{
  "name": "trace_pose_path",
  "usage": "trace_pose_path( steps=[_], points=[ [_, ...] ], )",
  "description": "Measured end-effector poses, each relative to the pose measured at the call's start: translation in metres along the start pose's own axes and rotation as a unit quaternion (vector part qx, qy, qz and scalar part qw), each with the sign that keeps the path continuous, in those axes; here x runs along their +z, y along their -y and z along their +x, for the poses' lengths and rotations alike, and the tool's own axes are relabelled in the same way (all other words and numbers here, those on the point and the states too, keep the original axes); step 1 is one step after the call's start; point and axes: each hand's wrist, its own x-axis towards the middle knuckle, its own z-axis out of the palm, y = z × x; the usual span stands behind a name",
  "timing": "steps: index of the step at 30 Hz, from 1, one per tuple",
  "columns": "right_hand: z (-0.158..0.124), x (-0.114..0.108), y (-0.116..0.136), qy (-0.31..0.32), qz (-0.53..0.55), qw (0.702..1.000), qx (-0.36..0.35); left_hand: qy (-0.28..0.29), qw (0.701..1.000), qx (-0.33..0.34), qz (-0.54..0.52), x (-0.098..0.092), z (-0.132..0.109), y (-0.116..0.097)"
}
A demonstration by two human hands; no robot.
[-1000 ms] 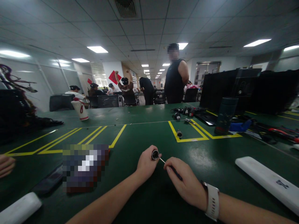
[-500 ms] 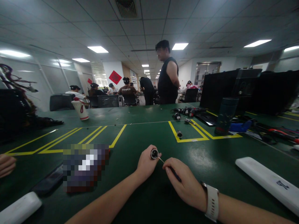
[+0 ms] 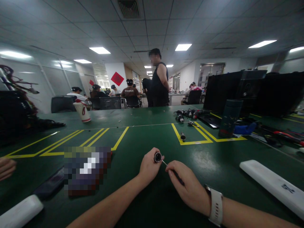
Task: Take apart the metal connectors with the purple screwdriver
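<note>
Over the middle of the green table, my left hand (image 3: 149, 166) is closed round a small metal cylindrical connector (image 3: 157, 157), its round dark opening turned towards me. My right hand (image 3: 185, 180), with a white-strapped watch on the wrist, is closed on a screwdriver (image 3: 178, 177) with a dark handle. The thin shaft slants up and left to the connector's right side. Whether its tip touches the connector, I cannot tell. Farther off, another metal connector part (image 3: 182, 136) lies inside a yellow tape outline.
Several connectors with cables (image 3: 187, 114) lie at the back right, near a dark bottle (image 3: 230, 118). White bars (image 3: 273, 186) flank me. A phone (image 3: 51, 183), a blurred box (image 3: 87, 174) and another person's hand (image 3: 6, 167) are at left. A cup (image 3: 82, 111) stands farther back.
The standing person in the background has moved left. My hands, the connector and the screwdriver stay almost where they were.
</note>
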Motion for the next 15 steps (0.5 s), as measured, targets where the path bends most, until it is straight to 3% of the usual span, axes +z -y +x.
trace_pose_path(
  steps=[15],
  points=[
    [-0.0021,0.0035,-0.0044,0.023,-0.040,0.998,-0.031,-0.024,0.999,-0.029,0.004,-0.0016,-0.0016,-0.0012]
  ],
)
